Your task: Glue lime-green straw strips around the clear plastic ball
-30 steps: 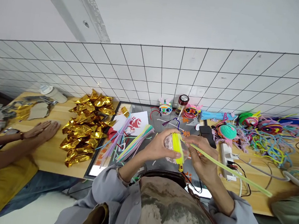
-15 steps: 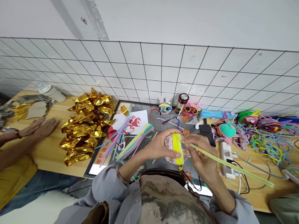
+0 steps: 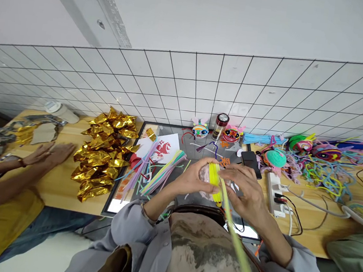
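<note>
My left hand (image 3: 191, 178) is closed around a clear, rounded plastic piece (image 3: 204, 174), held up in front of my body. Bright yellow pipe cleaners (image 3: 213, 175) are wrapped side by side around it, and my left thumb presses on them. My right hand (image 3: 245, 192) is at the right side of the piece, fingers bent against the wrapping. From between its fingers and the wrapping a long pale yellow pipe cleaner (image 3: 234, 230) hangs toward my lap, its lower end blurred. My right fingers hide where it meets the piece.
Pipe cleaner bundles (image 3: 163, 173) lie left of my hands, beside a paper with a red print (image 3: 167, 147). Gold foil pieces (image 3: 102, 157) are heaped further left, near another person's hands (image 3: 50, 155). Behind stand finished figures (image 3: 200, 129) and a flask (image 3: 221, 125); a power strip (image 3: 275, 194) lies right.
The loose pipe cleaner has swung from pointing right to hanging down toward me. My right hand has shifted slightly and turned over the wrapping; my left hand keeps its hold.
</note>
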